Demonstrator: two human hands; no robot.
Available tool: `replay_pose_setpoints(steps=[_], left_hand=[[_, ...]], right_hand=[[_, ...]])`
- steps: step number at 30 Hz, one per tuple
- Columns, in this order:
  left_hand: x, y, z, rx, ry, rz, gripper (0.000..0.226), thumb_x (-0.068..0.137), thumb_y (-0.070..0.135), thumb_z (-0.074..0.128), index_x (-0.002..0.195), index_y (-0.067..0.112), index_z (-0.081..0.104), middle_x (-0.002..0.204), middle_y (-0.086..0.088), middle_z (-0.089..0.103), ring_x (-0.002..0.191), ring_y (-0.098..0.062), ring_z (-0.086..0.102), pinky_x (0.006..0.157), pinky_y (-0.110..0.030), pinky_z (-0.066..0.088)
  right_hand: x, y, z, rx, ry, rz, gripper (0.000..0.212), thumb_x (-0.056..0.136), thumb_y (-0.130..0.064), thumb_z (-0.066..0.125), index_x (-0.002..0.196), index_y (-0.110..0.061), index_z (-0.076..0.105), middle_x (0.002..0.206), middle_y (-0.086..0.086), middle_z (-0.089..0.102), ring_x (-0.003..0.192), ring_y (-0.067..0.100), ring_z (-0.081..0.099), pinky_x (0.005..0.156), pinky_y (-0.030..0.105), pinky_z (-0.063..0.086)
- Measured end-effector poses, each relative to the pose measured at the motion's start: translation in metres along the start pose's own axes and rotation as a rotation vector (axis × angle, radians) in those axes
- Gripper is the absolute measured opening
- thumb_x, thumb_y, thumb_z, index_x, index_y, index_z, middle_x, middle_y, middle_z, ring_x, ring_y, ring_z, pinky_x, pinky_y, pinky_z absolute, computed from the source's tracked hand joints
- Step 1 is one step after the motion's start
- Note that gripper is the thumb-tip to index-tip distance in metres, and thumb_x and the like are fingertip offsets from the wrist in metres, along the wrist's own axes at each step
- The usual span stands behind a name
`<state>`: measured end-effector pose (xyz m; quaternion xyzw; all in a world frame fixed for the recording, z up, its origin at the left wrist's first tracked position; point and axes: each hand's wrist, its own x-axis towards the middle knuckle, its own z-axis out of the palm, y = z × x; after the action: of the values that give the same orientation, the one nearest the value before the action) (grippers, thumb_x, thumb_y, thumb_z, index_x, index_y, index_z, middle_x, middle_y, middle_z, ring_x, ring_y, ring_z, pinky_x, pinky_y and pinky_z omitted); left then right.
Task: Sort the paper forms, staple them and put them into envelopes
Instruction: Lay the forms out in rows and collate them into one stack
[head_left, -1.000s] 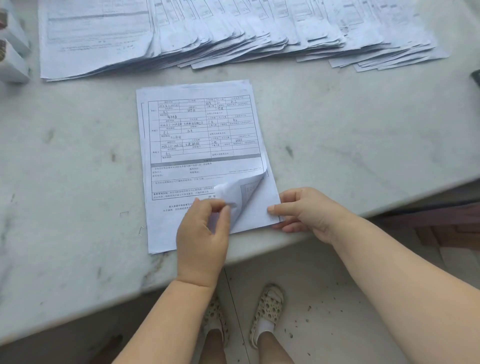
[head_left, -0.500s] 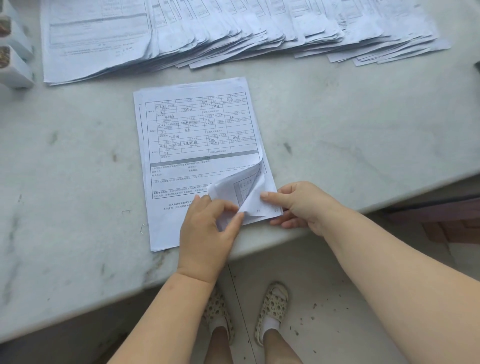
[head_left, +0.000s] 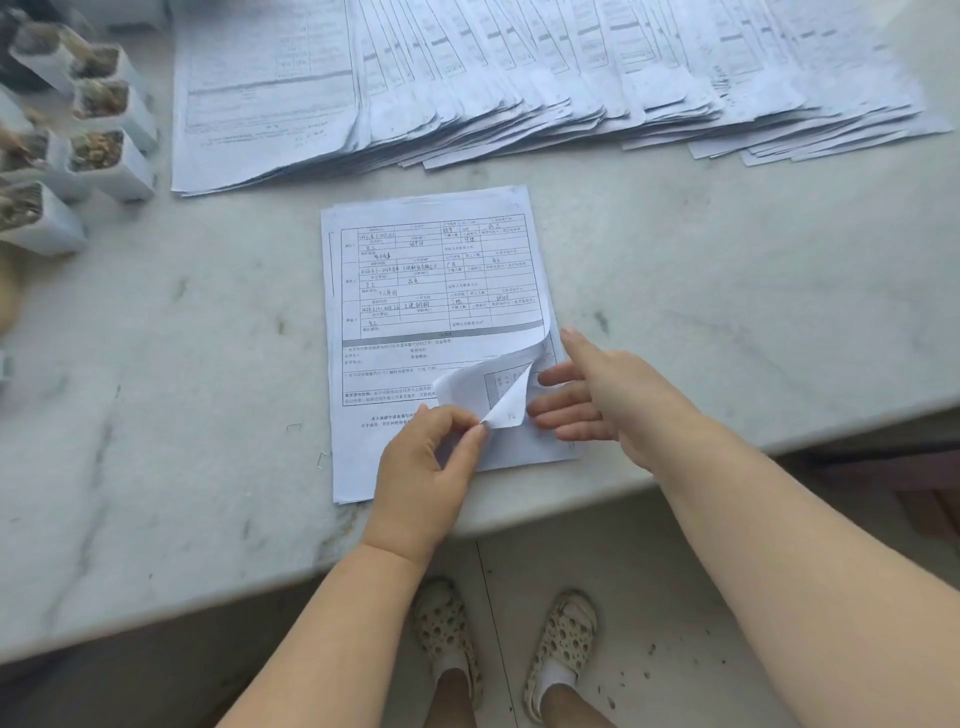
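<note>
small stack of white printed paper forms (head_left: 431, 291) on grey marble table (head_left: 727, 270), long axis running away from person | left hand (head_left: 426, 467) pinches curled near-right corner | right hand (head_left: 608, 400) just right, fingers straight, empty, nearer the lifted sheet's underside

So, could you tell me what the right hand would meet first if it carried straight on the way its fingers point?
Probably the curled-up corner of the top form, pinched by the left hand; the right hand is close beside it.

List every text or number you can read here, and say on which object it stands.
None can be read with certainty.
Top form of the near stack: printed table and handwritten entries, too small and blurred.
Fanned forms behind: print too blurred.
Small white pots: no label visible.
</note>
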<state>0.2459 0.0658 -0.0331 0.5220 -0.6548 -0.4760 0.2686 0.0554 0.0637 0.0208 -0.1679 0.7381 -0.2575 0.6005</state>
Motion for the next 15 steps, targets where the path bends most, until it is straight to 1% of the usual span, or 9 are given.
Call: replay_pose_setpoints(steps=[2,3,4,6,7,8,10,13,15], left_hand=[[0.001,0.006,-0.006,0.006,-0.146,-0.021,0.016,0.074,0.048,0.06,0.068,0.033,0.062,0.082,0.016,0.064,0.091,-0.002,0.059,0.115,-0.027,0.021],[0.002,0.011,-0.009,0.03,-0.248,-0.051,0.02,0.071,0.048,0.063,0.06,0.031,0.06,0.082,0.021,0.064,0.099,0.003,0.056,0.115,-0.016,0.008],[0.004,0.015,-0.013,0.038,-0.346,-0.1,0.024,0.068,0.045,0.064,0.053,0.028,0.057,0.086,0.028,0.064,0.109,0.009,0.051,0.11,-0.007,0.001],[0.009,0.025,-0.018,-0.03,-0.458,-0.224,0.027,0.065,0.04,0.063,0.048,0.023,0.051,0.105,0.036,0.063,0.122,0.02,0.036,0.107,-0.006,-0.003],[0.01,0.033,-0.021,-0.066,-0.461,-0.272,0.028,0.064,0.039,0.063,0.047,0.022,0.049,0.112,0.033,0.063,0.124,0.023,0.033,0.11,-0.012,0.0],[0.01,0.042,-0.024,-0.099,-0.42,-0.31,0.03,0.068,0.036,0.064,0.048,0.021,0.047,0.114,0.029,0.065,0.124,0.022,0.034,0.113,-0.018,0.006],[0.009,0.056,-0.03,-0.109,-0.155,-0.326,0.034,0.083,0.024,0.068,0.056,0.018,0.048,0.111,0.023,0.067,0.122,0.01,0.045,0.109,-0.025,0.024],[0.01,0.072,-0.046,0.062,0.298,-0.248,0.013,0.086,0.016,0.069,0.094,0.021,0.06,0.12,0.018,0.056,0.116,-0.004,0.05,0.096,-0.022,0.033],[0.01,0.077,-0.049,0.039,0.296,-0.317,0.047,0.085,0.018,0.071,0.125,0.024,0.047,0.124,0.01,0.052,0.112,-0.009,0.049,0.093,-0.024,0.036]], right_hand=[[0.01,-0.012,0.003,-0.04,-0.057,0.044,0.065,0.089,-0.07,0.044,0.106,-0.011,0.065,0.095,0.014,0.074,0.082,0.026,0.073,0.066,0.031,0.058],[0.015,-0.015,0.006,-0.049,-0.072,0.05,0.062,0.087,-0.068,0.051,0.107,-0.012,0.065,0.097,0.013,0.074,0.082,0.027,0.073,0.067,0.032,0.058],[0.02,-0.014,0.009,-0.061,-0.07,0.042,0.05,0.088,-0.058,0.058,0.107,-0.012,0.065,0.097,0.012,0.073,0.082,0.027,0.072,0.067,0.032,0.058],[0.026,-0.008,0.011,-0.233,-0.032,-0.051,0.016,0.089,-0.019,0.06,0.102,-0.012,0.067,0.098,0.01,0.071,0.087,0.027,0.07,0.074,0.037,0.059],[0.027,-0.006,0.012,-0.308,-0.013,-0.097,0.021,0.086,-0.007,0.052,0.098,-0.013,0.068,0.097,0.007,0.071,0.087,0.025,0.068,0.075,0.037,0.058],[0.028,-0.003,0.011,-0.334,0.002,-0.136,0.026,0.083,-0.003,0.046,0.094,-0.013,0.067,0.092,0.003,0.07,0.082,0.022,0.065,0.071,0.034,0.056],[0.021,0.001,0.004,-0.305,0.001,-0.213,0.026,0.08,-0.003,0.042,0.093,-0.006,0.064,0.086,0.007,0.067,0.073,0.018,0.055,0.065,0.027,0.044],[0.002,-0.001,-0.022,-0.196,0.004,-0.313,0.026,0.082,-0.011,0.045,0.098,-0.009,0.066,0.101,0.015,0.07,0.089,0.032,0.065,0.078,0.038,0.051],[-0.016,-0.007,-0.043,-0.104,-0.025,-0.32,0.025,0.087,-0.01,0.048,0.101,-0.014,0.068,0.101,0.006,0.073,0.101,0.029,0.067,0.09,0.047,0.052]])
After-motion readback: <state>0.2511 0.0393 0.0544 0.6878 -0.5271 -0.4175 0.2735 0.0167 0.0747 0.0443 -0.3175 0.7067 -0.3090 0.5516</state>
